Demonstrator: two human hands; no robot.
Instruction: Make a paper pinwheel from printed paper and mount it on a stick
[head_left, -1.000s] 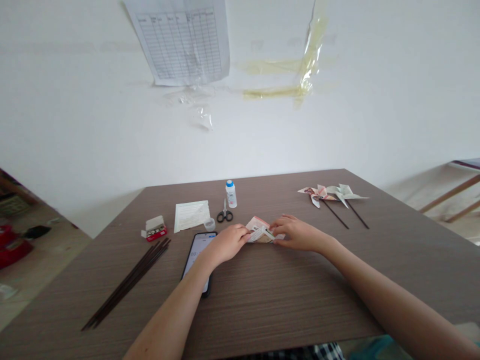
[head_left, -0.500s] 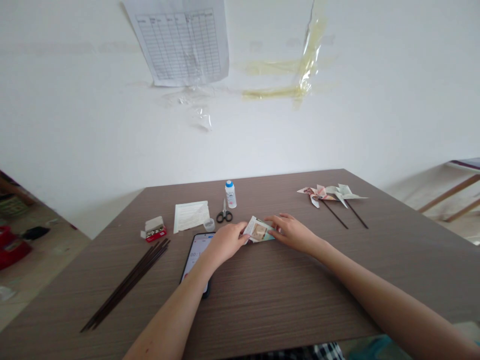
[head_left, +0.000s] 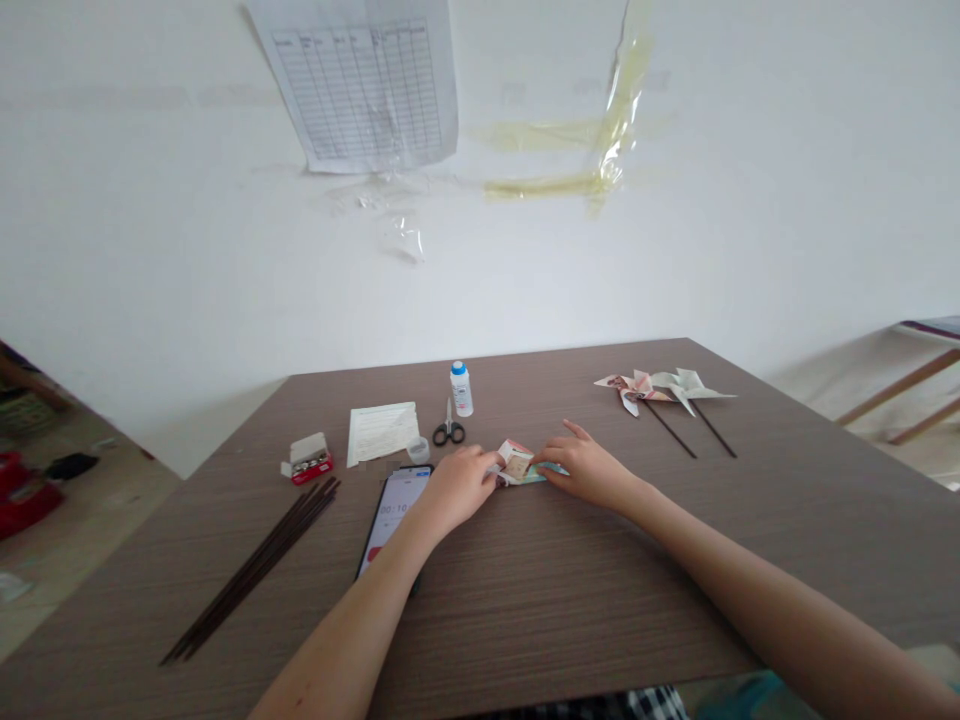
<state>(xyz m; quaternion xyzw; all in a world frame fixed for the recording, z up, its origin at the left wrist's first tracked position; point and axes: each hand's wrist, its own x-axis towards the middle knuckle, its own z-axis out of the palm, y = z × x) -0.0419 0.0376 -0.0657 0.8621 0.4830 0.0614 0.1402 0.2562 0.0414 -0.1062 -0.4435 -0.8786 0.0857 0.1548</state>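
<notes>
A small printed paper piece (head_left: 519,464) lies folded on the brown table (head_left: 570,590), between my two hands. My left hand (head_left: 459,484) pinches its left edge with curled fingers. On its right side my right hand (head_left: 586,466) presses down, thumb and fingers on the paper, forefinger raised a little. Most of the paper is hidden under the fingers.
A phone (head_left: 393,512) lies under my left wrist. Behind it are scissors (head_left: 448,428), a glue bottle (head_left: 461,388), a white sheet (head_left: 382,432), a small red-and-white box (head_left: 307,458) and a bundle of dark sticks (head_left: 255,566). Two finished pinwheels (head_left: 660,390) lie at the back right.
The paper was turned over and folded smaller between the hands. Both hands stayed at the same spot, the right one shifting slightly back and forth.
</notes>
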